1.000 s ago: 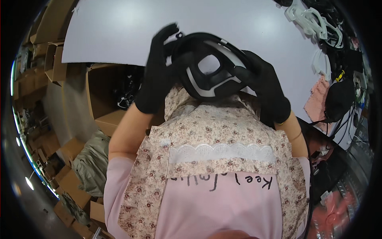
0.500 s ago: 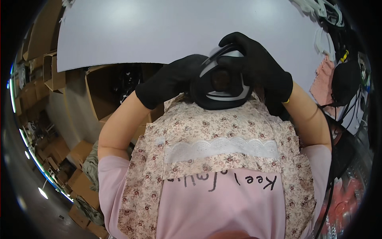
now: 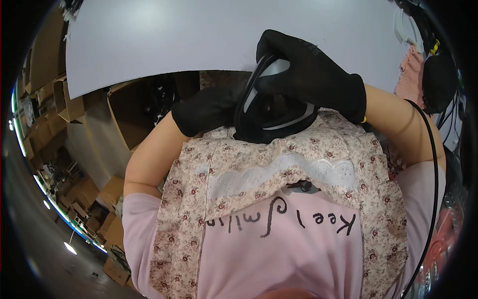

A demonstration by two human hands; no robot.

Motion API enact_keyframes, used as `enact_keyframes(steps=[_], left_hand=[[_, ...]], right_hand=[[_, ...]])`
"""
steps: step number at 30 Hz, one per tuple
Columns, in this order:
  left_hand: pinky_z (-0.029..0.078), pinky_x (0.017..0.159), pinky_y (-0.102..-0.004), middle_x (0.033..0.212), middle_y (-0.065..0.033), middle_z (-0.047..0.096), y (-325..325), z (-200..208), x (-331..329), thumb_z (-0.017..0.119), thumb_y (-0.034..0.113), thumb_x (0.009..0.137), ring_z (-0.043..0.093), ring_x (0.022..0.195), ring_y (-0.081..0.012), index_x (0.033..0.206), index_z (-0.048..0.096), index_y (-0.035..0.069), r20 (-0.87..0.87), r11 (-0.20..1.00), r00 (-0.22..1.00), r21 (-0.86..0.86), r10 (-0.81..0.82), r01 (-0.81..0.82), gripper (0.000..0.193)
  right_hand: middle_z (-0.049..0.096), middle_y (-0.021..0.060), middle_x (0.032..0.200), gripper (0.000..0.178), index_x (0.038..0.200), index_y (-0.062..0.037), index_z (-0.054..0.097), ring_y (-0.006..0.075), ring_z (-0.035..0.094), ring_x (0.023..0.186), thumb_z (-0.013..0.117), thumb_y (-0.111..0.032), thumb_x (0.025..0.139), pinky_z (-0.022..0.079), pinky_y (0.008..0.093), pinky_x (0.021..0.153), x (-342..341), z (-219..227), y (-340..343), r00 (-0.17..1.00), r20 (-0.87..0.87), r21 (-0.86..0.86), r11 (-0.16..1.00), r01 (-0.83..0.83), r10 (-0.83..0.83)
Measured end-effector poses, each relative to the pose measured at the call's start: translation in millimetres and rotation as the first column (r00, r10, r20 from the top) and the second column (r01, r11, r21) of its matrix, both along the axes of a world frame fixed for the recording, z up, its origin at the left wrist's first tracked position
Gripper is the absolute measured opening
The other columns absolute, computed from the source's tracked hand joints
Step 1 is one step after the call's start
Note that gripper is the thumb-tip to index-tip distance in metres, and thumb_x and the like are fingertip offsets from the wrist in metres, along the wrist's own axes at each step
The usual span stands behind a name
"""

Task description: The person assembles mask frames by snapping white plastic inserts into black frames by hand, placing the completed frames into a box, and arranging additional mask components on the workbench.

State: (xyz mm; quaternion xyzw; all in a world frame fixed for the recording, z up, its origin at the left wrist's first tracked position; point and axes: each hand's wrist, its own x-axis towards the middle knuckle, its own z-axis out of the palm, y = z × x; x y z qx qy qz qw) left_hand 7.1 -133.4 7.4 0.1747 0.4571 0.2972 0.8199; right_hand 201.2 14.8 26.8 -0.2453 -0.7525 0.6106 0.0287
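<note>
A black, mask-like piece with a rounded rim and silver-grey panels (image 3: 291,121) is held up against the front of my flowered apron, just below the table edge. My right hand (image 3: 314,74), in a black glove, grips its upper right side, with the fingers bent over the rim and the thumb toward the inside. On the piece's left side is my left hand (image 3: 211,108), also in a black glove. Its fingers are hidden behind the rim. The dark hollow in the middle of the piece faces me, and its far side is out of sight.
A white tabletop (image 3: 164,42) spreads out ahead. Beneath its edge stands an open cardboard box (image 3: 127,117) with dark items in it. At the right lie a pink cloth (image 3: 411,74) and a white curved part (image 3: 409,31). A black cable (image 3: 432,199) hangs by my right arm.
The mask-like piece has tilted, its top leaning further left and its rim turned more edge-on. My right hand has shifted left and up with it. My left hand stays at its side.
</note>
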Motion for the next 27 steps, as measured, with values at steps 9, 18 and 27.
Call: enact_keyframes(steps=[9,18,27], left_hand=[[0.053,0.093,-0.0303,0.121,-0.0097,0.064,2,-8,10,0.049,0.042,0.104,0.064,0.109,-0.0174,0.139,0.049,0.003,0.218,0.977,0.953,-0.085,0.211,-0.197,0.053],[0.054,0.094,-0.031,0.13,-0.0119,0.061,0,-17,-1,0.058,0.015,0.1,0.064,0.111,-0.0191,0.147,0.041,0.006,-0.017,0.889,0.981,0.422,-0.191,0.18,0.051],[0.054,0.094,-0.0296,0.126,-0.0093,0.062,2,-13,7,0.055,0.015,0.101,0.063,0.111,-0.0167,0.149,0.04,0.007,-0.08,0.838,0.992,0.532,-0.095,0.123,0.051]], right_hand=[[0.06,0.0033,0.094,0.03,0.108,-0.0065,0.056,0.0116,0.059,0.081,0.072,-0.019,0.085,0.049,0.027,0.065,2,3,21,0.986,0.105,-0.259,0.961,-0.102,0.133],[0.059,0.0011,0.094,0.027,0.109,-0.0073,0.053,0.0065,0.054,0.073,0.069,-0.015,0.088,0.045,0.0237,0.057,7,15,6,0.992,0.111,-0.306,0.952,-0.014,0.051],[0.062,0.0053,0.092,0.03,0.109,-0.0054,0.056,0.0115,0.061,0.078,0.07,-0.017,0.085,0.051,0.0269,0.066,6,2,7,0.998,0.057,-0.104,0.995,0.007,-0.001]])
